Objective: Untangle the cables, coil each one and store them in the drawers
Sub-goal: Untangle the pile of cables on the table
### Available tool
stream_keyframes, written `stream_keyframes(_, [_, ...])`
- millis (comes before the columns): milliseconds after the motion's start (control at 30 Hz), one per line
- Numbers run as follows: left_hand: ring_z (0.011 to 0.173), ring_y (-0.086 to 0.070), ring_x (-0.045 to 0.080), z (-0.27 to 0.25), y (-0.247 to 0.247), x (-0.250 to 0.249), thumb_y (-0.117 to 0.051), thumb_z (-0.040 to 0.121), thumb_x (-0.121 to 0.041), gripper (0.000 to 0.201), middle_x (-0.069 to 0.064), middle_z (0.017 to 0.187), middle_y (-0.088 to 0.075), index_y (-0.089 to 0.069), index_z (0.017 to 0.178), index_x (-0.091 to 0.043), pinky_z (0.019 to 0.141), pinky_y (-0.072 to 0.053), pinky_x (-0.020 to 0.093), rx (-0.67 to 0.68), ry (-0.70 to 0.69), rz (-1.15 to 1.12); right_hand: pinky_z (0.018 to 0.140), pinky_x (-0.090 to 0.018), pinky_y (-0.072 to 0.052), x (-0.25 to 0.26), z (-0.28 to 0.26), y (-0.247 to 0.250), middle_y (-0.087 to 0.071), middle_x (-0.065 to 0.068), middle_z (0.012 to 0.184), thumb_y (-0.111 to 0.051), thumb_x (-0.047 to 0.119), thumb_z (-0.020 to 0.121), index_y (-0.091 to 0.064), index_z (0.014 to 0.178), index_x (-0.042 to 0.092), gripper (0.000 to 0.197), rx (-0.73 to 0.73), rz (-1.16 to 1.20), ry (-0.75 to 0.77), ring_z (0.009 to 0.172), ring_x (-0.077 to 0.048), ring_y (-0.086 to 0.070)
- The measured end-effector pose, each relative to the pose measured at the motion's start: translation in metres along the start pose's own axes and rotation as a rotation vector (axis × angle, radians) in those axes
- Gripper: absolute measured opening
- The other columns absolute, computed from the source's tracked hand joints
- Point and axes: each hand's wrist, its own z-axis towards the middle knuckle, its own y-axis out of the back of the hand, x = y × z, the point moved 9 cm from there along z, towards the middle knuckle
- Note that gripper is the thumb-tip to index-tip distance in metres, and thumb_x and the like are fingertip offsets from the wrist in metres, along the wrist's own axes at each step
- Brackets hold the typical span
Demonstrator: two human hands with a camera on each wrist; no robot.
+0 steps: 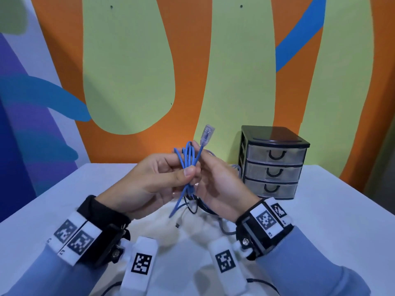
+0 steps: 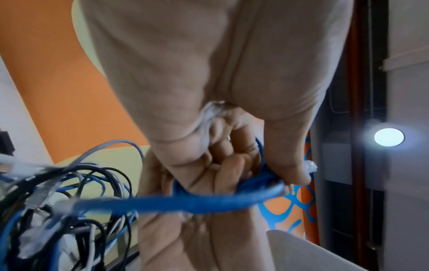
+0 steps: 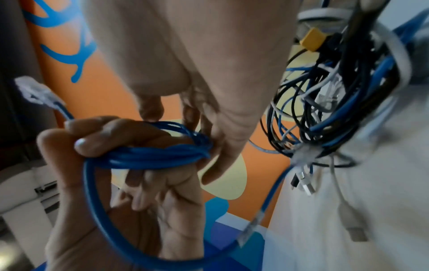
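Note:
Both hands hold a blue network cable [image 1: 188, 159] in the air above the white table [image 1: 320, 221]. My left hand [image 1: 181, 170] grips the bunched loops, thumb pressed across them. My right hand [image 1: 201, 155] pinches the strand just under the clear plug [image 1: 207, 133], which sticks up. In the right wrist view the blue coil [image 3: 157, 155] lies in the left hand's curled fingers, and a loose tail ends in a second clear plug [image 3: 248, 231]. In the left wrist view the blue cable [image 2: 185, 201] crosses under the curled fingers. A tangle of black, grey and blue cables [image 1: 198, 208] lies on the table below.
A small black drawer unit [image 1: 273, 163] with three clear drawers, all closed, stands at the back right of the table. The tangled cable pile [image 3: 325, 110] holds a yellow connector [image 3: 312, 39] and USB plugs. A painted wall rises behind the table.

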Motion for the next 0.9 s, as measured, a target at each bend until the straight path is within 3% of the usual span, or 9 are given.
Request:
stream_keyframes(67, [0.083,-0.061,0.016,-0.001,-0.004,-0.002,-0.087,0.085,-0.036,0.029,0.005,0.084,-0.062,-0.075,0.092,-0.01,0.086,-0.052,0.03,0.029,0.009,-0.02,0.067,-0.029,-0.057,0.005,0.0,-0.001,-0.055,-0.012,0.08,-0.056,0.034,0.105,-0.073,0.107,0.003,0.036,0.03,0.077,0.025,0.062,-0.02,-0.058])
stream_keyframes(167, [0.071,-0.06,0.011,-0.001,-0.003,-0.009,-0.077,0.092,-0.027,0.021,0.004,0.076,-0.059,-0.073,0.081,-0.009,0.074,-0.055,0.022,-0.032,0.015,-0.013,0.081,-0.035,-0.047,0.017,0.002,0.006,-0.035,-0.002,0.074,-0.062,0.03,0.104,-0.073,0.097,0.006,0.028,0.043,0.131,0.065,0.065,-0.017,-0.04])
stream_keyframes(267, [0.062,-0.054,0.011,-0.004,0.012,-0.013,-0.072,0.089,-0.02,0.018,0.005,0.071,-0.052,-0.074,0.075,-0.009,0.065,-0.051,0.021,-0.15,0.043,0.049,0.072,-0.028,-0.045,0.021,0.0,0.009,-0.029,0.003,0.068,-0.061,0.027,0.102,-0.073,0.08,0.013,0.029,0.049,0.141,0.038,0.056,-0.01,-0.029])
stream_keyframes(400, [0.065,-0.045,0.021,-0.008,0.041,-0.026,-0.082,0.075,-0.025,0.024,0.011,0.068,-0.057,-0.075,0.073,-0.002,0.064,-0.035,0.031,-0.345,-0.03,0.354,0.071,-0.03,-0.047,0.024,-0.005,0.002,-0.032,0.003,0.058,-0.063,0.026,0.097,-0.059,0.094,0.007,0.019,0.086,0.118,0.029,0.051,-0.013,-0.031])
stream_keyframes(467, [0.064,-0.043,0.023,-0.011,0.05,-0.038,-0.083,0.08,-0.014,0.02,0.015,0.066,-0.064,-0.076,0.072,0.002,0.061,-0.032,0.032,-0.458,-0.104,0.476,0.076,-0.033,-0.046,0.025,-0.004,0.001,-0.034,0.002,0.059,-0.063,0.021,0.099,-0.059,0.102,0.006,0.016,0.051,0.05,0.093,0.053,-0.014,-0.032])
stream_keyframes(567, [0.054,-0.048,0.016,-0.018,0.054,-0.049,-0.079,0.086,-0.007,0.023,0.007,0.06,-0.07,-0.075,0.063,-0.01,0.057,-0.038,0.029,-0.626,-0.208,0.736,0.075,-0.033,-0.05,0.03,-0.006,0.003,-0.043,-0.002,0.06,-0.062,0.02,0.103,-0.064,0.099,0.013,0.008,-0.023,-0.126,0.23,0.053,-0.018,-0.039])
stream_keyframes(667, [0.056,-0.056,0.024,-0.026,0.053,-0.057,-0.078,0.085,-0.016,0.018,0.003,0.058,-0.066,-0.077,0.068,-0.019,0.056,-0.047,0.035,-0.755,-0.347,0.92,0.077,-0.038,-0.052,0.034,-0.008,0.0,-0.049,-0.004,0.06,-0.064,0.028,0.103,-0.072,0.102,0.021,0.011,-0.073,-0.279,0.316,0.055,-0.021,-0.048])
stream_keyframes(800, [0.073,-0.063,0.043,-0.021,0.036,-0.059,-0.085,0.089,-0.021,0.007,0.006,0.077,-0.075,-0.082,0.093,-0.026,0.066,-0.054,0.049,-0.6,-0.463,0.695,0.072,-0.038,-0.058,0.026,-0.005,0.007,-0.047,-0.009,0.061,-0.067,0.048,0.093,-0.059,0.127,0.015,0.048,-0.101,-0.215,0.216,0.057,-0.027,-0.056])
stream_keyframes(900, [0.076,-0.061,0.05,-0.02,0.038,-0.06,-0.087,0.086,-0.028,0.011,0.01,0.082,-0.077,-0.082,0.096,-0.026,0.068,-0.054,0.055,-0.554,-0.466,0.662,0.088,-0.052,-0.057,0.024,-0.004,0.008,-0.063,-0.014,0.08,-0.061,0.035,0.103,-0.06,0.135,0.021,0.035,-0.026,-0.218,0.15,0.07,-0.032,-0.068])
